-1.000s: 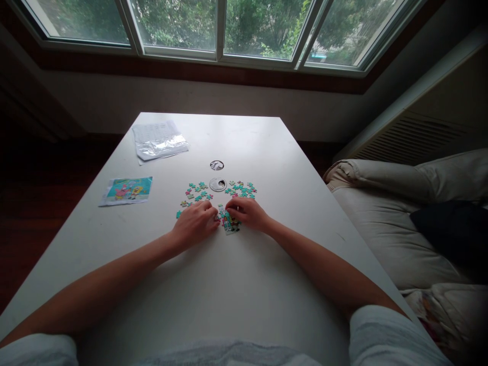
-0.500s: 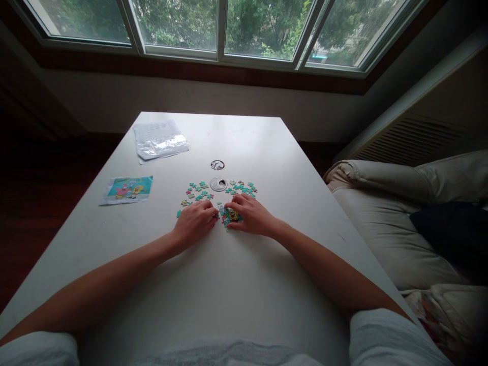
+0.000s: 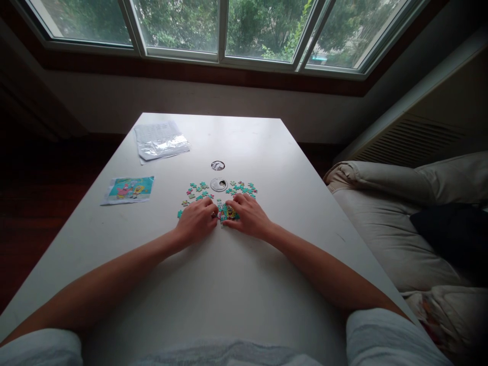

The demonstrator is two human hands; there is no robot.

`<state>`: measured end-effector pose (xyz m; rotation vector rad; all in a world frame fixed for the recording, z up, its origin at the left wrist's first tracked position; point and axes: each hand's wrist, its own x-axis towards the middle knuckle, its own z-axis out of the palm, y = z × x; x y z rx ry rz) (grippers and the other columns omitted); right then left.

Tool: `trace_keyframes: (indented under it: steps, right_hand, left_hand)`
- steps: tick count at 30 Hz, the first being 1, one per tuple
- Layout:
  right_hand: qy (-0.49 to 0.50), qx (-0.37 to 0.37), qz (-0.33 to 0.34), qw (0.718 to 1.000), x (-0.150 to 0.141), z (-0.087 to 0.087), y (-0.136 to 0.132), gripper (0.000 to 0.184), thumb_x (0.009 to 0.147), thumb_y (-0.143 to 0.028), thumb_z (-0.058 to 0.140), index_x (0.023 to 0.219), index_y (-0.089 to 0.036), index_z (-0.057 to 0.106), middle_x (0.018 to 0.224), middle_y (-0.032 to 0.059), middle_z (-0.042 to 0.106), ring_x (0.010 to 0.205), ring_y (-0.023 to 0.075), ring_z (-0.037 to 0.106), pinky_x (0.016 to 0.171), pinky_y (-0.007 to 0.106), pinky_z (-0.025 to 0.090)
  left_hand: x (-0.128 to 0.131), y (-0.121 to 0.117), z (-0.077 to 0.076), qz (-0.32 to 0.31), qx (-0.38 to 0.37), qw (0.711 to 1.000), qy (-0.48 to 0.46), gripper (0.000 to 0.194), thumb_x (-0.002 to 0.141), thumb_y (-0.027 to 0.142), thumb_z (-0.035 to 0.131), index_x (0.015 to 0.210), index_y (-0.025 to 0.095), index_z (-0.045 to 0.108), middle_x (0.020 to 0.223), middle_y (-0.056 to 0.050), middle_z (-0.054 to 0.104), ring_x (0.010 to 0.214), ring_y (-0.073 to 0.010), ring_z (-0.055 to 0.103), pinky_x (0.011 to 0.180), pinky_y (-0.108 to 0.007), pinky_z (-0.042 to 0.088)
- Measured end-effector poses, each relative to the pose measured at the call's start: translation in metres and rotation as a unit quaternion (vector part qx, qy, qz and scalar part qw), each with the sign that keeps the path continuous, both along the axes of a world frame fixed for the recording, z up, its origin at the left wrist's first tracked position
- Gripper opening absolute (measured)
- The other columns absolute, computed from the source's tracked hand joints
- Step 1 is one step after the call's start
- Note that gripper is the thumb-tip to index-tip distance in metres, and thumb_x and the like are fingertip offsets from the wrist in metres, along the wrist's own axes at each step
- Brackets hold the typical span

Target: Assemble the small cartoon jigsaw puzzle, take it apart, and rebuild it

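Note:
On the white table (image 3: pixel 229 284) lies a small joined patch of jigsaw pieces (image 3: pixel 227 212), teal with a yellow figure. My left hand (image 3: pixel 196 221) rests curled at its left edge, fingertips pinched against it. My right hand (image 3: pixel 249 216) lies on the patch's right side, fingers bent and pressing on it. Loose teal and pink puzzle pieces (image 3: pixel 198 192) are scattered just beyond both hands, more loose pieces (image 3: pixel 244 188) on the right.
Two round metal lids (image 3: pixel 218 184) sit behind the pieces. A colourful picture card (image 3: pixel 127 189) lies at the left, a clear plastic bag on paper (image 3: pixel 160 142) farther back. A cream sofa (image 3: pixel 412 223) stands close to the table's right edge. Windows lie beyond.
My right hand slid toward me and left over the joined patch, which shifted slightly and shows less. My left hand stayed nearly still.

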<state>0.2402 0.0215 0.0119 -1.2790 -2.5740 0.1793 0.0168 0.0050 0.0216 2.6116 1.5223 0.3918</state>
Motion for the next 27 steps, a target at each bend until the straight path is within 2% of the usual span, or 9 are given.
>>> trace_keyframes:
  steps: [7,15,27]
  right_hand:
    - [0.005,0.007,-0.015,1.000,-0.003,-0.001,-0.003,0.057,0.088,-0.061,0.066,0.128,-0.021,0.061,0.117,0.0129,0.058,0.112,0.0296,0.048,0.099,0.042,0.040]
    - [0.007,0.008,-0.029,1.000,-0.006,-0.003,-0.004,0.057,0.088,-0.061,0.066,0.129,-0.022,0.061,0.119,0.0129,0.057,0.114,0.0298,0.047,0.100,0.043,0.039]
    - [0.004,0.012,-0.036,0.999,-0.008,-0.003,-0.006,0.054,0.089,-0.060,0.064,0.129,-0.023,0.061,0.120,0.0135,0.058,0.116,0.0311,0.047,0.099,0.043,0.039]
  left_hand:
    - [-0.005,0.012,-0.008,0.031,0.000,0.999,-0.044,0.013,0.091,0.030,0.062,0.097,0.023,0.070,0.102,-0.005,0.066,0.091,-0.0231,0.062,0.084,-0.037,0.046]
    - [-0.005,0.016,-0.018,0.020,0.007,0.997,-0.068,0.016,0.093,0.036,0.063,0.100,0.025,0.072,0.103,-0.005,0.066,0.095,-0.0243,0.061,0.087,-0.039,0.044]
    - [-0.005,0.014,-0.010,-0.007,0.056,0.998,-0.006,0.019,0.096,0.038,0.059,0.091,0.025,0.072,0.104,-0.005,0.069,0.097,-0.0234,0.059,0.087,-0.040,0.041]
